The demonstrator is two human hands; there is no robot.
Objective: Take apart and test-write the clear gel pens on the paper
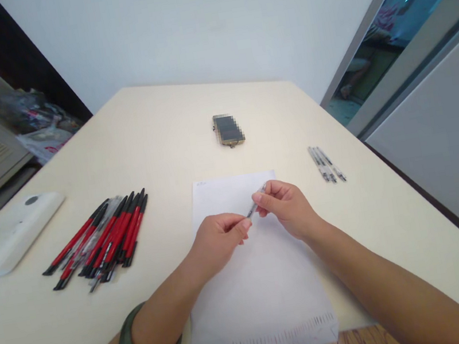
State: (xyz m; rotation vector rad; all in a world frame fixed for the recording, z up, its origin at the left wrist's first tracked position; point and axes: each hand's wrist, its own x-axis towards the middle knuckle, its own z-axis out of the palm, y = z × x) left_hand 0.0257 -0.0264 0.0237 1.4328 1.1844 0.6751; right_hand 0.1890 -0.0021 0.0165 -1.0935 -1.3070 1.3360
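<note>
Between my two hands is a clear-barrelled pen, slanting up to the right above the paper. My left hand pinches its lower end between thumb and fingers. The upper part is gripped by my right hand, whose fingers hide much of the barrel. Under both hands lies a white sheet of paper, with rows of short pen strokes along its near edge. To the left is a pile of red and black pens mixed with some clear ones. Several clear pens lie together on the right.
A pixelated dark object sits beyond the paper on the cream table. At the left edge lies a white rounded device. A wall stands behind the table. Plastic bags are beside a cabinet at far left.
</note>
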